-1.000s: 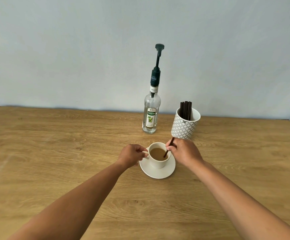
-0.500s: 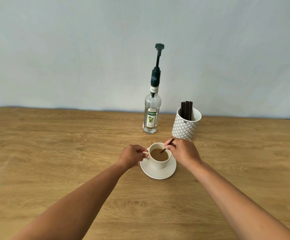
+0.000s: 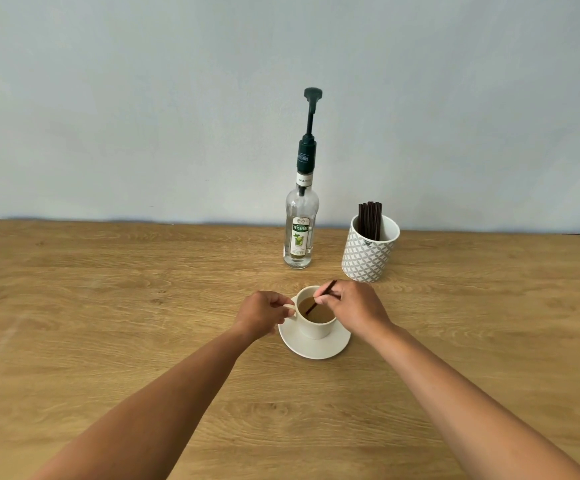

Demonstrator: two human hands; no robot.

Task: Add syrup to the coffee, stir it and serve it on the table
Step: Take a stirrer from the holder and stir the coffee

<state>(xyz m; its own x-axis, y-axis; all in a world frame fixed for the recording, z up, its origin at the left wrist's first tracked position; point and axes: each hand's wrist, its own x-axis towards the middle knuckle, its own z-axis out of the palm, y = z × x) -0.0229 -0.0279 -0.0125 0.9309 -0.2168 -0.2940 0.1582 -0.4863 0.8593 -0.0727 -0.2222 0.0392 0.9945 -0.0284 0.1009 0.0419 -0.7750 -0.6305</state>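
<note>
Head view: the left hand (image 3: 264,315) is closed on the handle of the white cup (image 3: 316,322), which stands on a white saucer (image 3: 311,348) on the wooden counter (image 3: 108,306), while the right hand (image 3: 354,306), just on the other side of the cup, pinches a dark stir stick (image 3: 319,299) tilted with its lower end in the milky coffee (image 3: 318,311). Beyond the left hand stands the upright syrup bottle (image 3: 300,233) with its pump, and just beyond the right hand a patterned holder (image 3: 368,254) of dark sticks (image 3: 370,220), both apart from the cup.
</note>
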